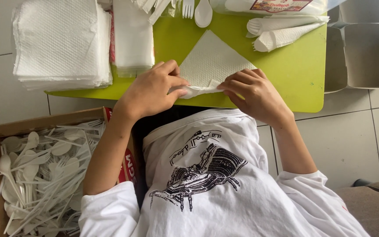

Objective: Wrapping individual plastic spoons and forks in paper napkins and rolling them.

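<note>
Setting: pale tiled floor [352,145]; low lime-green bench [299,74] before the seated person.
Left hand [152,90]: grip pinched shut on the rolled near edge of the white paper napkin [213,61].
Right hand [255,92]: grip closed on the same roll, at its other end.
Napkin position: flat on the bench, a triangle pointing away from both grips, its near edge rolled up between them.
Contents of roll: cannot tell; nothing shows at the fold.
Beyond the left grip: napkin stacks [62,41].
Beyond the right grip: two finished wrapped cutlery rolls [286,30]; a loose plastic spoon [203,13] farther back.
Below the left forearm: cardboard box of white plastic spoons and forks [40,175].
Risk, tearing: thin tissue; judged likely to rip if the two grips pull apart while rolling.
Risk, skew: uneven rolling between the grips would probably leave a loose, cone-shaped wrap.
Risk, edge: the roll sits near the bench's front edge and could slip off if released.
</note>
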